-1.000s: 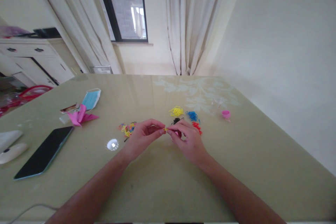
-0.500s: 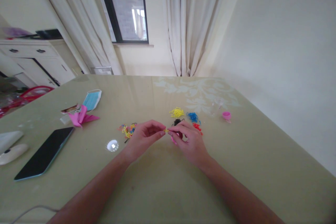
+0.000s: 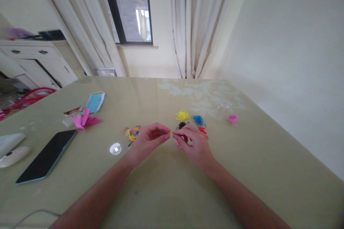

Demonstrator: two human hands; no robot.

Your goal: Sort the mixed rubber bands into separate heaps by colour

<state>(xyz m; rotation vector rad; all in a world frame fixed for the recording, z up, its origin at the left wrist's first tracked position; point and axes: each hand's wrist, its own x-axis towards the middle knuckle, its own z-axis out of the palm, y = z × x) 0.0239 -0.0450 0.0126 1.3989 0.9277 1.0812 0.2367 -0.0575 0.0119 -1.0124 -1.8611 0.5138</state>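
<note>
My left hand (image 3: 148, 139) and my right hand (image 3: 192, 144) meet over the middle of the table, each pinching a small yellow rubber band (image 3: 171, 134) between thumb and fingertips. Left of my left hand lies a mixed pile of coloured bands (image 3: 131, 134), partly hidden by the hand. Beyond my right hand are sorted heaps: yellow bands (image 3: 182, 115), blue bands (image 3: 198, 120), black bands (image 3: 182, 125) and red bands (image 3: 202, 131). Some pink bands (image 3: 178, 144) show beneath my right hand, mostly covered by it.
On the table (image 3: 172, 193), a round clear lid or dish (image 3: 115, 148) sits near my left forearm. Further left are a phone (image 3: 47, 156), pink folded paper (image 3: 85, 119), a face mask (image 3: 95, 102) and a white mouse (image 3: 14, 156). A clear cup (image 3: 222, 109) and pink cup (image 3: 232, 119) stand right.
Both hands stay nearly in place, still pinching the yellow band between them. The whole view has shifted very slightly; the objects on the table lie as before.
</note>
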